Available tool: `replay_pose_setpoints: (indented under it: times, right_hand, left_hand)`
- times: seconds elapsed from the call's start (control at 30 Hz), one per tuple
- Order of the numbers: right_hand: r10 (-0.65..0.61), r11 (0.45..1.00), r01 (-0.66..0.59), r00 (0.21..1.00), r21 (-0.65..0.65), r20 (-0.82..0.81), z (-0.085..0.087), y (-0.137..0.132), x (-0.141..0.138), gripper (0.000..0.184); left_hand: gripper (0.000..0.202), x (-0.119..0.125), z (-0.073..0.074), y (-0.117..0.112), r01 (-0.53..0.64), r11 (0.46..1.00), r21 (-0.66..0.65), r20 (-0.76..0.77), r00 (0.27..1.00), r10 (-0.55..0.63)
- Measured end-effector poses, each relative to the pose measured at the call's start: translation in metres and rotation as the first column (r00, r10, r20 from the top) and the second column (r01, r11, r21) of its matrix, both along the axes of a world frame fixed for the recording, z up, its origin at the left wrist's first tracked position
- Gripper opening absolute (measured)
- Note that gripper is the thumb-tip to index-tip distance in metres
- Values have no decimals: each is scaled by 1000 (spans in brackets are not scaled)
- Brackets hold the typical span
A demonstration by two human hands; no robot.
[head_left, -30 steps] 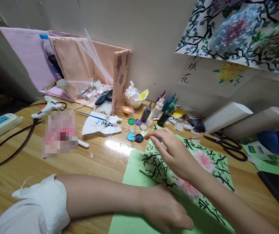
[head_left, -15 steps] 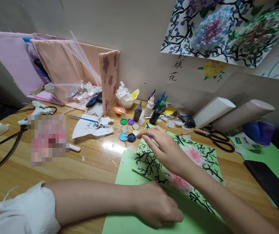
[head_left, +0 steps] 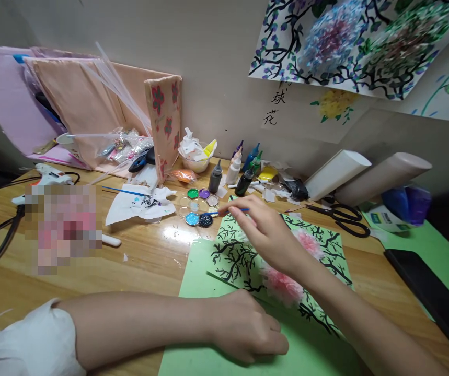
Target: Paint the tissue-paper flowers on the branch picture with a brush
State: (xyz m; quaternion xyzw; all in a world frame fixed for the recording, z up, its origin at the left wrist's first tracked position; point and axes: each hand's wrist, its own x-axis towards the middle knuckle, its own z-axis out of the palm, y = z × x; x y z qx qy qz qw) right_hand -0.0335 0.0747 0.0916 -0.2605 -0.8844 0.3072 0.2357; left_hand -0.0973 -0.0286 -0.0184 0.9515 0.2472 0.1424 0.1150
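Between the fingertips of my right hand [head_left: 265, 230] is a thin blue paintbrush [head_left: 213, 213], its tip at the black well of a paint palette [head_left: 195, 207]. Other palette wells hold green, purple, white and light blue. Beneath this hand lies a green sheet painted with black branches [head_left: 232, 256], carrying fluffy pink flowers [head_left: 285, 286]. My left hand [head_left: 250, 328] rests as a closed fist on the larger green paper [head_left: 193, 266], beside the painted sheet's near edge. Its fingers curl under, and nothing shows in them.
Paint bottles [head_left: 234, 168] stand behind the palette. A stained tissue [head_left: 140, 205] with another brush lies to the left, near a glue gun [head_left: 54, 176]. Scissors [head_left: 342, 216] and a black phone [head_left: 424, 295] are at the right. Folded pink boards [head_left: 91, 104] lean against the wall.
The brush tip has risen slightly at the black well, so more of the brush shows. My left fist stays on the green paper. The whole view has shifted a little.
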Motion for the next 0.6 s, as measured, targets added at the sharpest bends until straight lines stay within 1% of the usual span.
replay_pose_setpoints:
  times: [0.07,0.17,0.23,0.33,0.4,0.47,0.6]
  right_hand:
    - [-74,997,74,994,-11,-86,5,2,11,26]
    - [-186,983,184,963,-27,-196,13,8,38,24]
    - [-281,959,278,928,-46,-244,18,13,60,20]
    - [-414,909,413,868,-65,-275,21,21,95,16]
    - [-446,894,442,860,-78,-247,20,26,115,20]
    - [-438,899,427,879,-95,-191,17,30,131,25]
    - [-404,912,391,910,-126,-94,9,35,149,32]
  left_hand:
    - [12,-1,2,0,1,1000,-8,-11,1000,-1]
    - [12,-2,2,1,-5,1000,-8,-1,1000,5]
    - [12,-3,1,1,-4,1000,2,25,1000,4]
    - [13,-4,0,1,6,1000,-7,68,998,-6]
    - [14,-4,2,2,5,1000,-15,76,997,-4]
    - [14,-4,4,3,1,1000,-16,62,998,0]
    - [15,-3,8,4,10,1000,-18,56,998,-9]
